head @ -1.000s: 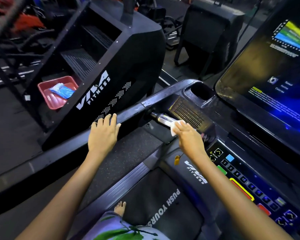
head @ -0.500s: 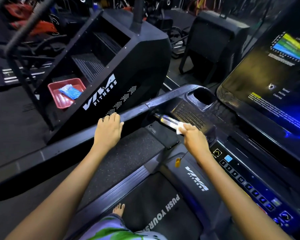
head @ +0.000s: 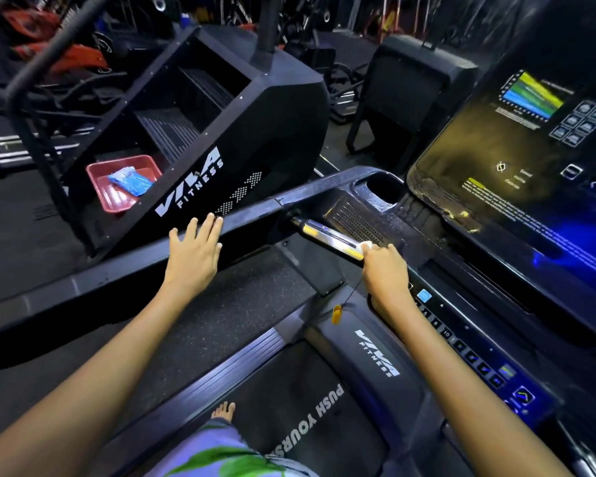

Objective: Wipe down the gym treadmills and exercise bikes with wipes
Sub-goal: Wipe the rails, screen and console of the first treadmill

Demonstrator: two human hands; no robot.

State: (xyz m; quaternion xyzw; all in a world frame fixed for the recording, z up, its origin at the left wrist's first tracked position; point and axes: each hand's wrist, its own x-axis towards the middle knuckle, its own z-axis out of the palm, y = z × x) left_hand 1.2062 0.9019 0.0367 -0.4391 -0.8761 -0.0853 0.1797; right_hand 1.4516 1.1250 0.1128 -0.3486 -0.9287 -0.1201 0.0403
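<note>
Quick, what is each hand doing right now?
Left hand: open, flat on the side rail.
Right hand: holding a white wipe on the shiny handle.

We see a black treadmill [head: 324,390], its belt reading PUSH YOURS and its hood VIVA FITNESS. Its shiny silver handle bar [head: 327,237] slants below the speaker grille. A small white wipe [head: 366,246] sits bunched against the bar's lower end, mostly hidden. The console screen [head: 516,173] glows blue.
</note>
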